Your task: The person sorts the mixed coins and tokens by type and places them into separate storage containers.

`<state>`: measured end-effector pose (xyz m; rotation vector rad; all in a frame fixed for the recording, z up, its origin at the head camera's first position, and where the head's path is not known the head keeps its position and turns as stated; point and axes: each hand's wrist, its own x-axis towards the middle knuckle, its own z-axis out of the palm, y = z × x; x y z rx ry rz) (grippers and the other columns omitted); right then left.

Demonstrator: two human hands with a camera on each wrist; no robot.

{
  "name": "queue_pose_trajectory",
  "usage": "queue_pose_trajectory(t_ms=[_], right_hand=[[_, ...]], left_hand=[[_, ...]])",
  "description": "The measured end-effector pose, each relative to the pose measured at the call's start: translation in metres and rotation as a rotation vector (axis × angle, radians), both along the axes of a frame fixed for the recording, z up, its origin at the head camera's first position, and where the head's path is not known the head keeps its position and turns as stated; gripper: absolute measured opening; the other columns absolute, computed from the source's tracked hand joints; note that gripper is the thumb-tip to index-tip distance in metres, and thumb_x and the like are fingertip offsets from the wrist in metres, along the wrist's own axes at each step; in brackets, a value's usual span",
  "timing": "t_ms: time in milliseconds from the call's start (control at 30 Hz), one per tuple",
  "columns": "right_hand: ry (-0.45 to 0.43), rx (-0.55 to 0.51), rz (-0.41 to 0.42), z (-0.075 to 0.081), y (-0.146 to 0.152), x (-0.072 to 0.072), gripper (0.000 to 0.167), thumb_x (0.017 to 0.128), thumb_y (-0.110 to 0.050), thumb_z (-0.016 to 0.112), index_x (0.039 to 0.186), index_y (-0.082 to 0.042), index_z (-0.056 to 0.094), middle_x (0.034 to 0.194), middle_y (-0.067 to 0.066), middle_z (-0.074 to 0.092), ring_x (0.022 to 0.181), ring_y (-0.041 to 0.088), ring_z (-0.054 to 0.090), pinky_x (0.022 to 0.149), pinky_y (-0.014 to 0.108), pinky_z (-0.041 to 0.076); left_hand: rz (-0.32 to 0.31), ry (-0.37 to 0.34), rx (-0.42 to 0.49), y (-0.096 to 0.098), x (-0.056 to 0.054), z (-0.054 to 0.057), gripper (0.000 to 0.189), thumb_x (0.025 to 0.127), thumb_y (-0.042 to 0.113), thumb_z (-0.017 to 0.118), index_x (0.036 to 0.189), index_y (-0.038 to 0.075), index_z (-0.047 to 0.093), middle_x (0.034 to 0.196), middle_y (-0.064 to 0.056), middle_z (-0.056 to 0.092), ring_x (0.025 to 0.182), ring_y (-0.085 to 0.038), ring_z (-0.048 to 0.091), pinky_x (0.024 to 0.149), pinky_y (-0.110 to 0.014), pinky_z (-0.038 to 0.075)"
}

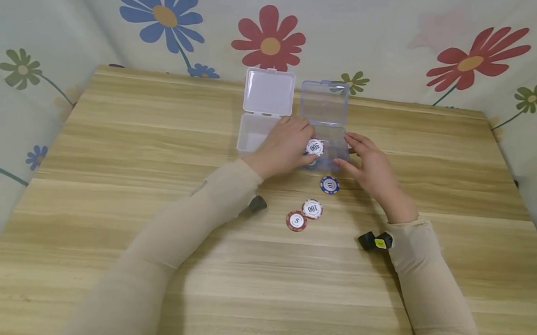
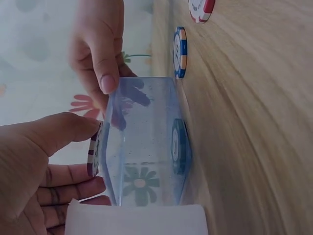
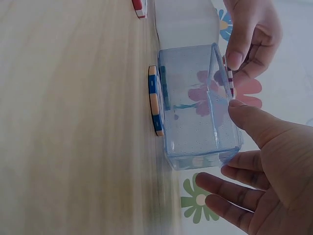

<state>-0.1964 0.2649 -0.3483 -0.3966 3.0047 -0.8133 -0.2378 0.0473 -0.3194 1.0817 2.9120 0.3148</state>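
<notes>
My left hand pinches a white-faced poker chip marked 500 between thumb and fingers, just above the rim of a clear bluish plastic box. The box stands with its lid folded back. Inside it, a greenish chip lies on the bottom. My right hand holds the box at its right side, thumb at the rim and fingers by the outer wall. On the table before the box lie a blue chip marked 10, a chip marked 100 and a red chip marked 5.
A frosted white box, lid also folded back, stands left of the bluish one, partly behind my left hand. Both boxes are near the back edge of the wooden table. A flowered curtain hangs behind.
</notes>
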Motion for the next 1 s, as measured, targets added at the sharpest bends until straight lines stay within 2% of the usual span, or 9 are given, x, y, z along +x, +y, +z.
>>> queue_pose_trajectory(t_ms=[300, 567, 800, 1000], right_hand=[[-0.002, -0.006, 0.005, 0.0, 0.0, 0.0, 0.064, 0.092, -0.03, 0.065, 0.142, 0.002, 0.042, 0.15, 0.018, 0.04, 0.114, 0.037, 0.058, 0.098, 0.052, 0.048], [-0.01, -0.006, 0.008, -0.001, 0.001, -0.001, 0.064, 0.092, -0.03, 0.065, 0.142, 0.002, 0.042, 0.15, 0.018, 0.039, 0.114, 0.037, 0.059, 0.097, 0.052, 0.048], [-0.028, -0.008, 0.005, -0.001, 0.0, -0.002, 0.065, 0.092, -0.031, 0.064, 0.143, 0.001, 0.04, 0.151, 0.018, 0.038, 0.116, 0.037, 0.058, 0.098, 0.052, 0.048], [-0.052, -0.005, -0.006, 0.001, 0.001, -0.001, 0.065, 0.092, -0.031, 0.064, 0.144, 0.0, 0.039, 0.152, 0.017, 0.037, 0.117, 0.037, 0.057, 0.099, 0.051, 0.048]], left_hand=[[0.016, -0.02, 0.008, 0.013, -0.009, -0.005, 0.04, 0.087, 0.043, 0.067, 0.108, 0.009, 0.063, 0.108, -0.004, 0.062, 0.107, -0.022, 0.056, 0.099, -0.036, 0.039], [0.027, -0.079, -0.017, 0.023, -0.015, -0.006, 0.042, 0.087, 0.045, 0.067, 0.11, 0.011, 0.064, 0.108, -0.002, 0.064, 0.107, -0.02, 0.057, 0.1, -0.037, 0.039], [0.037, -0.121, -0.027, 0.027, -0.017, -0.007, 0.044, 0.088, 0.046, 0.066, 0.115, 0.011, 0.064, 0.115, -0.003, 0.064, 0.115, -0.022, 0.056, 0.106, -0.039, 0.036], [0.027, -0.107, -0.028, 0.028, -0.016, -0.007, 0.045, 0.089, 0.045, 0.065, 0.117, 0.011, 0.064, 0.118, -0.004, 0.064, 0.117, -0.023, 0.056, 0.106, -0.04, 0.037]])
